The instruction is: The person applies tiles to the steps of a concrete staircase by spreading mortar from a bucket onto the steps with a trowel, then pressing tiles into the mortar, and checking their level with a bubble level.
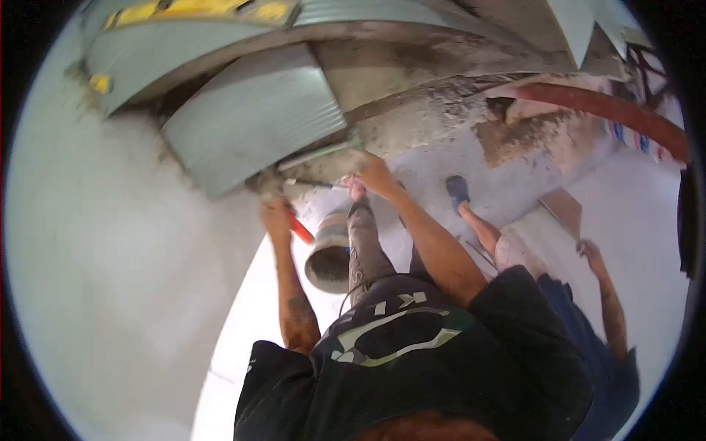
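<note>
My left hand (275, 218) is closed around a red handle (300, 228), which juts out below the fist. Just above that hand is a blurred grey, mortar-coloured patch (266, 181). My right hand (373, 175) is closed too, beside a slim tool with a dark end (298, 181) that points towards the left hand. I cannot tell exactly what its fingers hold. A pale green strip (318, 155) runs from the right hand to a grey ribbed tile (254, 110) on the step. Below the hands stands a dirty bucket (329, 257), its mouth facing me.
A yellow spirit level (202, 10) lies on the upper step. On the right, a co-worker in dark clothing (588, 331) is close by, one hand near a brown board (563, 212). A red curved pipe-like piece (603, 110) crosses the upper right. A pale wall (110, 257) fills the left.
</note>
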{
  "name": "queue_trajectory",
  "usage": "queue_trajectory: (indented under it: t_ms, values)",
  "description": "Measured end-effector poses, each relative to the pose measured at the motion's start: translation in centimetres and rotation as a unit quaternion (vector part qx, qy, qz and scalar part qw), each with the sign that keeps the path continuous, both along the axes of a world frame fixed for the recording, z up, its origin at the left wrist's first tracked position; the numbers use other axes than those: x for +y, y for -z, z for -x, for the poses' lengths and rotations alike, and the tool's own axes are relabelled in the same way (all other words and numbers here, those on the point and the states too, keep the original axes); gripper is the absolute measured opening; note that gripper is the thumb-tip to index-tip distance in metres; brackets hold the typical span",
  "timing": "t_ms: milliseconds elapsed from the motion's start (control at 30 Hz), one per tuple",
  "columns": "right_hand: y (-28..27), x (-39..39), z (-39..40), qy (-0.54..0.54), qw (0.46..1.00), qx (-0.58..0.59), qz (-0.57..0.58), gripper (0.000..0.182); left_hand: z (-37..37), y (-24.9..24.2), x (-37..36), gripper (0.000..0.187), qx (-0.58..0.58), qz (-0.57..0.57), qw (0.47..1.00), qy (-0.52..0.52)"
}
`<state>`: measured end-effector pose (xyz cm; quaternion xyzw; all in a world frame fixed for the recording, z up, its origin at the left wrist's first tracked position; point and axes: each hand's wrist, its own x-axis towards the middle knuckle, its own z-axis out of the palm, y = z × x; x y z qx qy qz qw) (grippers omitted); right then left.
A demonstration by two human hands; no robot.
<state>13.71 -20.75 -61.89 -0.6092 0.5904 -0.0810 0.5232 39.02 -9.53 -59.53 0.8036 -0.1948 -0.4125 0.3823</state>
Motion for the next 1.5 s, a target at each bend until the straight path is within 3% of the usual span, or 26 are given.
queue_trajectory:
  t_ms: [67,100,133,167,200,233,300,333,367,467,533,633,667,733,800,833,867,933,1033,1100,1133,1233,1333,1433,1467,1500]
  values:
    - [-1.1,5.6,4.7,-0.210,0.952,0.176,-0.139,0.047,3.7,-2.5,8.0,0.021,0.034,-0.146,0.986,0.079]
    - [3.1,11.0,8.2,-0.210,0.965,0.127,0.092,0.046,6.2,-6.5,10.8,0.027,-0.036,-0.161,0.981,0.107]
    - [7.2,16.4,11.7,-0.192,0.913,0.128,0.338,0.045,8.4,-9.7,11.9,0.034,-0.106,-0.156,0.973,0.131]
    - [3.4,17.0,13.9,-0.208,0.971,0.081,0.088,0.044,9.2,-10.4,13.4,0.036,-0.112,-0.170,0.969,0.141]
    - [-0.5,17.6,16.2,-0.188,0.966,0.091,-0.150,0.044,11.4,-12.1,17.3,0.038,-0.110,-0.195,0.962,0.157]
    - [-1.0,19.5,19.2,-0.164,0.981,0.073,-0.070,0.044,12.5,-13.6,20.6,0.039,-0.113,-0.219,0.958,0.149]
    - [3.8,25.0,25.7,-0.290,0.938,0.187,-0.032,0.043,14.0,-14.6,23.2,0.044,-0.116,-0.220,0.955,0.160]
    - [7.7,26.1,29.4,-0.323,0.931,0.170,-0.005,0.042,14.5,-14.8,24.2,0.047,-0.123,-0.234,0.950,0.166]
    - [-0.1,23.1,28.3,-0.119,0.966,0.169,-0.156,0.043,14.6,-14.6,25.3,0.050,-0.129,-0.251,0.943,0.178]
    - [2.3,22.2,32.8,-0.083,0.973,0.196,-0.091,0.047,14.5,-12.4,26.0,0.061,-0.138,-0.275,0.919,0.246]
    - [4.4,20.9,33.8,-0.083,0.977,0.188,-0.061,0.051,13.3,-8.1,23.4,0.055,-0.154,-0.259,0.888,0.348]
    - [-5.0,18.3,31.7,0.134,0.981,0.140,-0.021,0.052,15.2,-4.7,18.1,0.043,-0.199,-0.280,0.814,0.468]
    - [-5.6,18.4,31.1,0.167,0.976,0.135,-0.027,0.052,15.8,-4.5,15.6,0.043,-0.089,-0.296,0.832,0.460]
    - [-6.5,19.1,30.4,0.213,0.972,0.060,-0.076,0.051,16.4,-7.1,10.3,0.043,-0.004,-0.320,0.816,0.481]
    - [-4.9,21.2,29.8,0.188,0.975,0.110,-0.037,0.046,20.6,-11.4,5.2,0.044,-0.047,-0.237,0.792,0.561]
    - [-7.5,21.3,30.1,0.159,0.976,0.129,-0.074,0.045,18.2,-5.3,3.3,0.043,0.021,-0.334,0.752,0.568]
    - [-10.3,21.2,31.6,0.125,0.974,0.152,-0.111,0.044,16.6,-0.6,1.7,0.042,0.017,-0.309,0.763,0.568]
    - [-9.9,21.4,34.6,0.185,0.968,0.145,-0.086,0.044,24.2,-8.7,-2.4,0.040,-0.075,-0.295,0.739,0.601]
    - [-7.8,22.4,39.8,0.253,0.954,0.133,-0.089,0.042,32.0,-9.8,-7.6,0.039,-0.052,-0.334,0.748,0.571]
    - [-7.5,21.8,44.9,0.246,0.953,0.122,-0.126,0.039,35.6,-6.4,-10.9,0.041,-0.110,-0.200,0.676,0.701]
    - [-8.5,21.8,47.3,0.248,0.952,0.117,-0.135,0.038,37.6,-6.5,-12.4,0.041,-0.087,-0.228,0.662,0.709]
    - [-6.7,21.6,54.8,0.291,0.944,0.096,-0.125,0.035,53.8,-12.5,-15.8,0.041,-0.056,-0.283,0.733,0.615]
    - [-3.5,20.3,61.6,0.365,0.926,0.070,-0.071,0.032,63.9,-14.0,-18.4,0.038,0.047,-0.241,0.750,0.615]
    - [2.3,22.6,71.1,0.253,0.936,0.231,0.083,0.029,74.5,-19.8,-19.8,0.034,0.083,-0.129,0.707,0.690]
    - [4.5,23.9,75.0,0.221,0.920,0.297,0.129,0.029,78.6,-20.7,-21.2,0.034,0.082,-0.107,0.727,0.673]
    - [5.7,24.7,78.4,0.275,0.901,0.314,0.120,0.032,81.6,-21.2,-21.7,0.033,0.100,-0.142,0.719,0.673]
